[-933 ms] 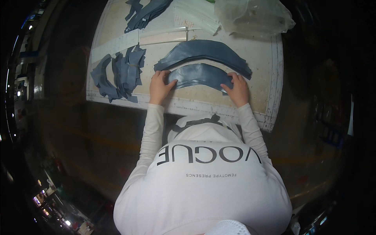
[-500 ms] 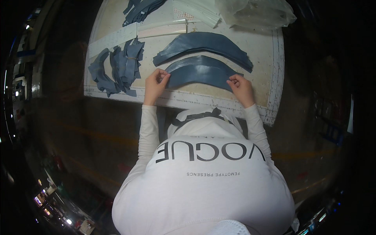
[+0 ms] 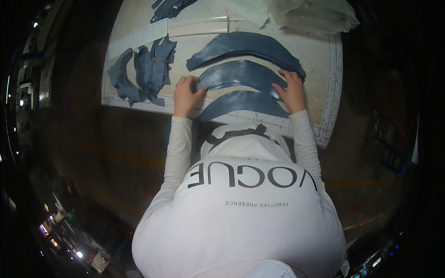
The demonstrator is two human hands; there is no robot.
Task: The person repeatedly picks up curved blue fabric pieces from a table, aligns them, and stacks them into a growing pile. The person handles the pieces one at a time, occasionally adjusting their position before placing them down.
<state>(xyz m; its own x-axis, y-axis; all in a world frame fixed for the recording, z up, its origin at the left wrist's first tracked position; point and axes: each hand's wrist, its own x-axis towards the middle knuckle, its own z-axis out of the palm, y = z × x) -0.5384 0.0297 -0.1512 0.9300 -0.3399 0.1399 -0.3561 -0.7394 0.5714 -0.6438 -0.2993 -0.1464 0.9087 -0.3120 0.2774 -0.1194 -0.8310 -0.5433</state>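
Note:
Three curved, dark blue leather-like pieces lie one behind another on the work table. My left hand is at the left end of the middle curved piece, thumb and fingers apart, fingertips touching its edge. At the other end, my right hand has its thumb spread from its fingers, the thumb against that piece. Between my wrists lies the near curved piece, close to the table's front edge and untouched. Beyond my fingers sits a far curved stack, its layered edges showing at both ends.
Bundles of blue cut strips lie at the table's left, one tied round. More blue strips are at the back. A clear ruler-like strip and a crumpled plastic bag lie farther back. The table edge bears printed markings.
The near curved piece has come toward me, apart from the middle one, and my hands have let go of it. Both hands now reach the middle piece's ends.

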